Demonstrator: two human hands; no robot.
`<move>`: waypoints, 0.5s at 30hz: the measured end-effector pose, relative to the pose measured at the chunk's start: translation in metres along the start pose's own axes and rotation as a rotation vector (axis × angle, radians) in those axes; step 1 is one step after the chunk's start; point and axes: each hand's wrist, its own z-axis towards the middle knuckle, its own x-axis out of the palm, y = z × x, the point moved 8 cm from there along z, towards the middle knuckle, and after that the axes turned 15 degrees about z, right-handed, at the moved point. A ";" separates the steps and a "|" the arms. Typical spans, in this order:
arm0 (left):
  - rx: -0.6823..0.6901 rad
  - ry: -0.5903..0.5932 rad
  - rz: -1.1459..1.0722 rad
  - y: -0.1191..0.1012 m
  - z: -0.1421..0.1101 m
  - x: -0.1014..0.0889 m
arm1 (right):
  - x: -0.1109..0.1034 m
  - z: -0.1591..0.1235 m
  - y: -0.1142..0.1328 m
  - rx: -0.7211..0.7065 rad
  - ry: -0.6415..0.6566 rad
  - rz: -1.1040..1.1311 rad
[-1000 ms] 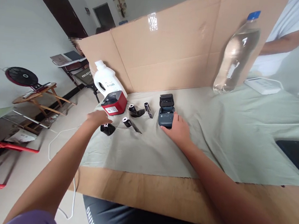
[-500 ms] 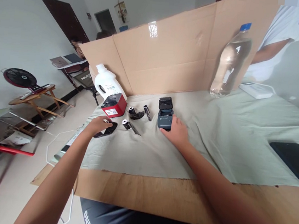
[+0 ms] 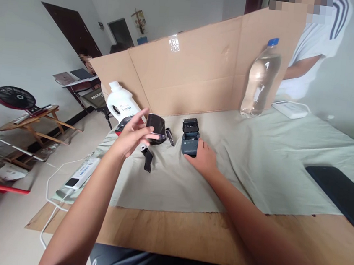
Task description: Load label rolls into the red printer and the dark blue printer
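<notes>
My left hand (image 3: 132, 136) is raised above the cloth with its fingers partly spread, thumb and fingers around a black label roll (image 3: 156, 124) whose strip curls out to the right. My right hand (image 3: 204, 157) rests on the cloth, gripping the side of a small dark grey label printer (image 3: 190, 145). The printer's lid (image 3: 190, 124) is tipped back. Below the raised strip a smaller roll (image 3: 147, 159) lies with its black tail unrolled toward me. Another small roll (image 3: 170, 137) is between the left hand and the printer.
Behind stand a white jug (image 3: 123, 103), a mostly hidden red box (image 3: 118, 133), a cardboard panel (image 3: 202, 72) and a water bottle (image 3: 261, 80). A dark phone (image 3: 341, 194) lies right; a white device with a cable (image 3: 82, 175) lies left. A person's arm (image 3: 304, 68) shows behind the panel.
My left hand has lifted the black label roll from the left and carried it rightward over the small rolls. The near roll's tail now points toward me. My right hand stays at the printer.
</notes>
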 end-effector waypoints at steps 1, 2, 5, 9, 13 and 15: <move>0.001 0.019 -0.020 -0.002 0.001 0.011 | 0.000 0.000 0.000 -0.001 0.003 0.002; -0.007 0.038 -0.040 -0.003 0.002 0.021 | 0.001 0.000 -0.001 -0.002 0.003 0.004; -0.048 0.163 -0.081 -0.005 0.000 0.051 | 0.001 0.000 -0.001 -0.016 0.003 0.022; -0.037 0.343 -0.032 -0.012 -0.009 0.082 | 0.000 -0.001 0.000 -0.035 0.003 0.055; -0.015 0.291 0.157 -0.017 -0.010 0.088 | -0.001 -0.001 -0.001 -0.027 0.010 0.055; -0.003 0.203 0.282 -0.018 -0.005 0.084 | -0.001 -0.001 0.000 -0.023 0.011 0.050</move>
